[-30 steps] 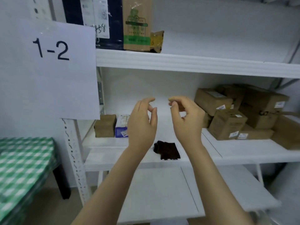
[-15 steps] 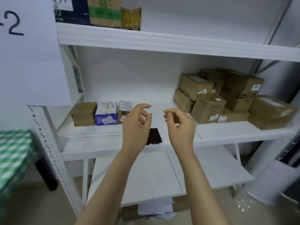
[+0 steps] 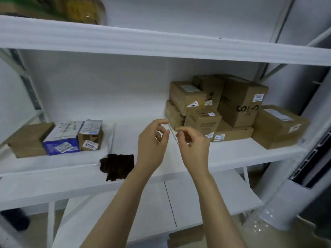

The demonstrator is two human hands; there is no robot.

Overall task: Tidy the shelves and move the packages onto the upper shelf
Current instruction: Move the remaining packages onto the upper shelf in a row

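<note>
Here the brown cardboard packages [image 3: 231, 111] sit heaped at the right end of the white middle shelf [image 3: 232, 151], some stacked on others, most bearing white printed labels. From the right hand [image 3: 194, 147] the heap lies at about one o'clock, its nearest box just beyond the curled fingertips, and whether they touch it cannot be told. That hand is half-closed, fingers bent inward toward the thumb, and it grasps nothing. The left hand [image 3: 152, 145] hangs just beside it at nine o'clock, fingers loosely curled with a gap to the thumb, also empty; the two hands' fingertips nearly meet but stay apart. Both are raised in front of the shelf rather than resting on it.

At the shelf's left end, at about nine o'clock from the left hand and well apart from it, stand three smaller parcels in a row: a plain brown cardboard box [image 3: 29, 139], a blue-and-white carton [image 3: 63, 138] touching it, and a small brown box with a white "2009" tag [image 3: 91, 135]. A dark crumpled cloth-like piece [image 3: 117, 166] lies at the shelf's front edge, at roughly eight o'clock from the left hand, near its wrist.

Above, the white upper shelf [image 3: 161, 43] carries blurred brown and yellow packets [image 3: 71, 9] at its far left.
</note>
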